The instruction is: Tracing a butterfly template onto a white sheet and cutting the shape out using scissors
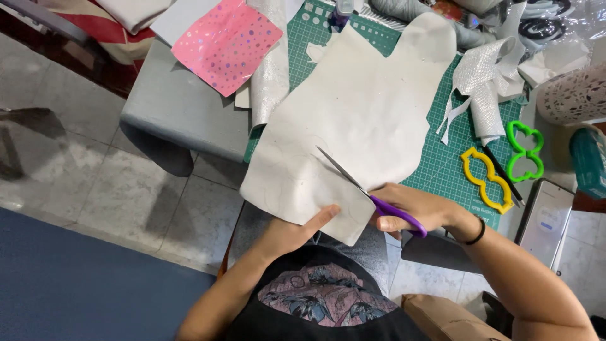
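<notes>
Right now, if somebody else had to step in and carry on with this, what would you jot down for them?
Left hand: flat on the near edge of the pale sheet, index finger stretched out, pinning it down.
Right hand: gripping the purple-handled scissors, blades open and already into the sheet from its right edge.
The sheet lies over the green cutting mat and hangs off the table towards the body. Faint curved outlines are drawn on it.
Done: a short cut has begun. Left: nearly all the outline is uncut.
Nearby on the right: a yellow template and a green template.
</notes>
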